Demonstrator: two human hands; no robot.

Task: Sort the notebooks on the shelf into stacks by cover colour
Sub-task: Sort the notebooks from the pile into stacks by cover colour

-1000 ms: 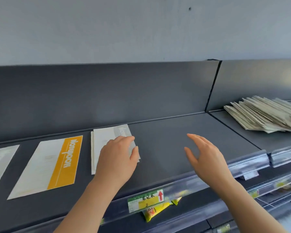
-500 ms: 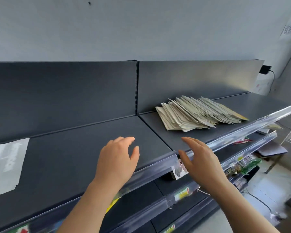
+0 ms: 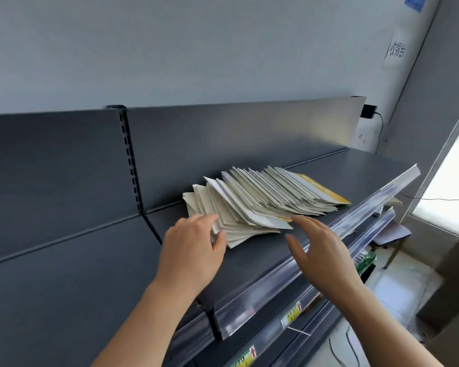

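Loose fan of notebooks [image 3: 260, 205] on shelf [image 3: 260, 260], near front edge. Left hand [image 3: 191, 250] open, fingers at fan's left corner. Right hand [image 3: 321, 252] open, empty, just beside. Risk: sideways nudge slides covers over edge; thin books lift several at once.

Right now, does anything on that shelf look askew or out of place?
Yes: the notebook pile is not squared. It lies fanned sideways along the shelf, edges staggered, with a yellow cover sticking out at its right end. The left hand is at its left edge; the right hand hovers open.
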